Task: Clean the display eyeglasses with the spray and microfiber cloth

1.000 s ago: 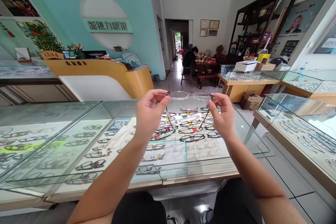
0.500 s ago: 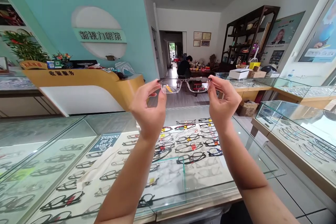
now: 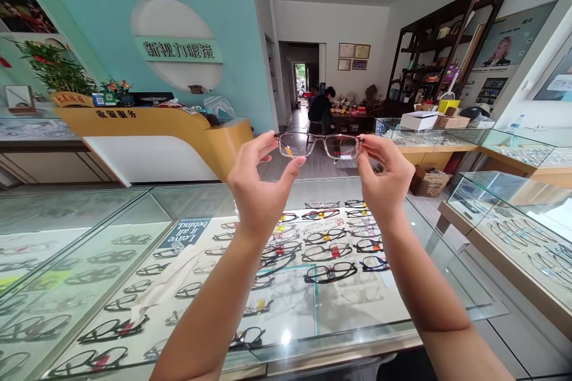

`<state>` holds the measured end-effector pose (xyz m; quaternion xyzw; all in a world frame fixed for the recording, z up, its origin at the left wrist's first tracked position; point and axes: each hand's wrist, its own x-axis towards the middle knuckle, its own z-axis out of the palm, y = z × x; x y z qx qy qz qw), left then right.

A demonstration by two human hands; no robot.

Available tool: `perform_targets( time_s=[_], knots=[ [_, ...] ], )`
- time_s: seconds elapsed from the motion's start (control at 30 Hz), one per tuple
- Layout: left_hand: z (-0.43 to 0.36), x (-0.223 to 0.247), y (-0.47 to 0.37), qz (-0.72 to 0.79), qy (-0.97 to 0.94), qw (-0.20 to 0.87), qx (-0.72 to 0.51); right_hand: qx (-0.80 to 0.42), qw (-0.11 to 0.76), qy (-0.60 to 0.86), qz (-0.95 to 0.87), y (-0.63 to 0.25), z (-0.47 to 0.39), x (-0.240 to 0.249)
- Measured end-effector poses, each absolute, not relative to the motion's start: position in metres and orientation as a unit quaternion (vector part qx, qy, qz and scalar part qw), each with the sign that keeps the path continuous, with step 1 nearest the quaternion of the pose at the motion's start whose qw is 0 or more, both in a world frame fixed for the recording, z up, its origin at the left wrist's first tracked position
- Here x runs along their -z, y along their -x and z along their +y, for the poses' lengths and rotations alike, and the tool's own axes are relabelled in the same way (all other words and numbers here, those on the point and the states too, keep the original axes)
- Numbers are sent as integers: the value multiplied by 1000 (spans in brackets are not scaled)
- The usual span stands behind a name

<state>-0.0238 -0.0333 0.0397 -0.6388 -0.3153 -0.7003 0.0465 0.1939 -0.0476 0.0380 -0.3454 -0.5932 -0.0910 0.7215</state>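
A pair of eyeglasses (image 3: 318, 137) with clear lower rims and a darker top edge is held up level over the glass counter. My left hand (image 3: 260, 184) holds its left end with the fingers, and the thumb lies at the lower edge of the left lens. At the other end, the fingers and thumb of my right hand (image 3: 385, 174) pinch the hinge area. The folded or extended state of the temples is hard to make out. Below both arms, the display case (image 3: 286, 345) contains rows of eyeglasses (image 3: 330, 272), many with coloured stickers.
A blue printed card (image 3: 184, 233) lies inside the case. More glass cases (image 3: 496, 190) stand at right. A yellow-and-white service counter (image 3: 156, 137) is at left. Further back, a person in dark clothing (image 3: 319, 108) sits by a cluttered table; boxes (image 3: 419, 120) rest on a case.
The view has shifted slightly, so the hands and eyeglasses appear a little further right. My left thumb has swung right along the lower rim. Both hands keep hold of the eyeglasses.
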Motion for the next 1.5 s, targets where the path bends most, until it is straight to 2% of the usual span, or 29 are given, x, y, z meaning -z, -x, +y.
perform_targets(
  time_s=[0.2,0.77,1.3,1.5],
  knots=[
    [-30,-37,23,-324,620,56,713,30,700,336,-629,-190,-59,-43],
    [-6,-24,23,-293,630,93,713,17,659,367,-657,-196,-53,-44],
    [-25,-31,20,-360,612,137,691,-23,633,394,-666,-198,-49,-42],
    [-29,-33,18,-343,615,94,704,9,626,409,-664,-193,-51,-41]
  ],
)
